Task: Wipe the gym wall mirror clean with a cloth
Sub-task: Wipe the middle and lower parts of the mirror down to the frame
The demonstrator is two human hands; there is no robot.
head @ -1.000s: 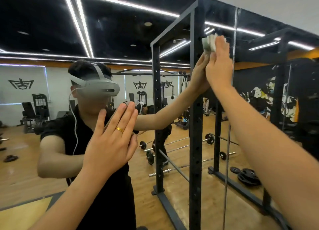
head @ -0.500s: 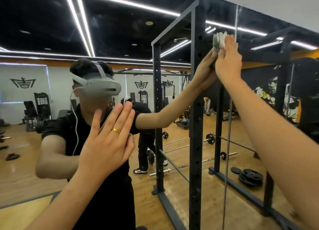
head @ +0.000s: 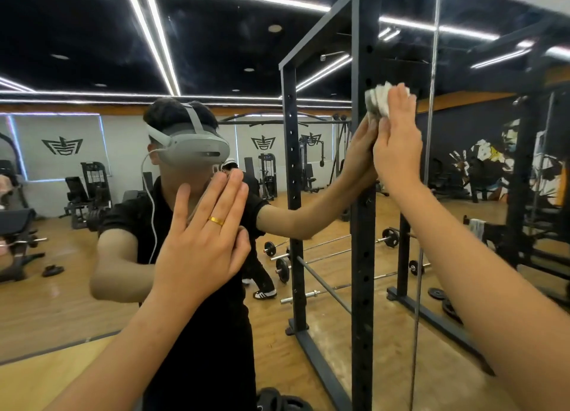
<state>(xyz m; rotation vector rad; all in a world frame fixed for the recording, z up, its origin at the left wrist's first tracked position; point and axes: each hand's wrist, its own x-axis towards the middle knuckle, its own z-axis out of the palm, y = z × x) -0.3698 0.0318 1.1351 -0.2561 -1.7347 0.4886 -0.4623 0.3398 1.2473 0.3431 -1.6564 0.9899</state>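
Note:
The wall mirror point(head: 216, 40) fills the view and reflects the gym and me. A crumpled white cloth point(head: 377, 100) lies against the glass at upper right. My right hand point(head: 398, 139) presses it flat to the mirror with straight fingers, arm stretched up from the lower right. My left hand point(head: 200, 250), with a gold ring, rests flat on the glass at centre left, fingers straight and together, holding nothing. Most of the cloth is hidden under my right fingers.
A vertical seam point(head: 431, 108) between mirror panels runs just right of the cloth. The glass reflects a black power rack point(head: 364, 256), barbells, weight plates point(head: 277, 400) on the wooden floor, and another person walking behind me.
My right hand slid the cloth first a little to the right, then downward on the glass. My left hand stays flat on the mirror in about the same spot.

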